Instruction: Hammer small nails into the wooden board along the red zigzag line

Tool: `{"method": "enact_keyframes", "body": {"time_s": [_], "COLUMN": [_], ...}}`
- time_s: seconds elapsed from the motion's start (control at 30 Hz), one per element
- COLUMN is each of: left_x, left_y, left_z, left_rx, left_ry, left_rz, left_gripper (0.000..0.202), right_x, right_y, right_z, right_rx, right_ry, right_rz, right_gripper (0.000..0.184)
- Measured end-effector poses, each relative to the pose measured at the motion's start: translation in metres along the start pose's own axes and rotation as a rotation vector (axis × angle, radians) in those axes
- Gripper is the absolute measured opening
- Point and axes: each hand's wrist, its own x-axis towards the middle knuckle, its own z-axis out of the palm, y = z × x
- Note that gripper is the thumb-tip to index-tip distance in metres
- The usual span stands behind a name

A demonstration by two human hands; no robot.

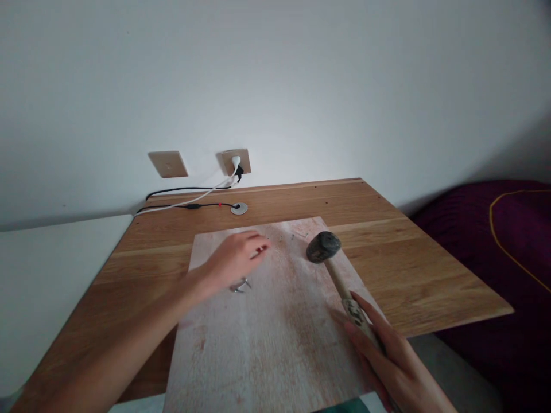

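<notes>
My right hand (387,344) is closed around the wooden handle of a rubber mallet (323,247). Its dark head is over the upper right of a pale, worn wooden board (258,338). Above the board's upper left, my left hand (243,252) has its fingers curled and pressed together, slightly blurred; whatever may be between them is hidden. Just below that hand lie a few loose nails (241,285) on the board. Along its far edge, between my left hand and the mallet head, are several small nails (300,236); how deep they sit I cannot tell.
The board lies on a wooden table (413,269) against a white wall. Black and white cables (193,205) run at the back to a wall socket (236,162) and a round grommet (239,209). A white surface (55,275) adjoins on the left; purple fabric (465,229) is at right.
</notes>
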Motion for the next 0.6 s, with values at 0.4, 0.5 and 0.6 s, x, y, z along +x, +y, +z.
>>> {"method": "enact_keyframes", "body": {"time_s": [0.4,0.5,0.6], "left_x": [-0.004,-0.003,-0.005], "left_y": [-0.047,-0.049,-0.051], "left_z": [0.014,0.017,0.019], "left_rx": [-0.262,-0.292,-0.316], "left_ry": [0.106,0.094,0.089], "left_rz": [-0.259,-0.248,-0.243], "left_gripper": [0.009,0.008,0.008], "right_x": [0.002,0.001,0.001], "right_y": [0.002,0.001,-0.002], "right_z": [-0.001,-0.001,0.0], "right_rx": [-0.009,-0.005,0.005], "right_ry": [-0.019,-0.025,-0.009], "right_rz": [-0.01,0.001,0.004], "right_gripper": [0.08,0.083,0.084]}}
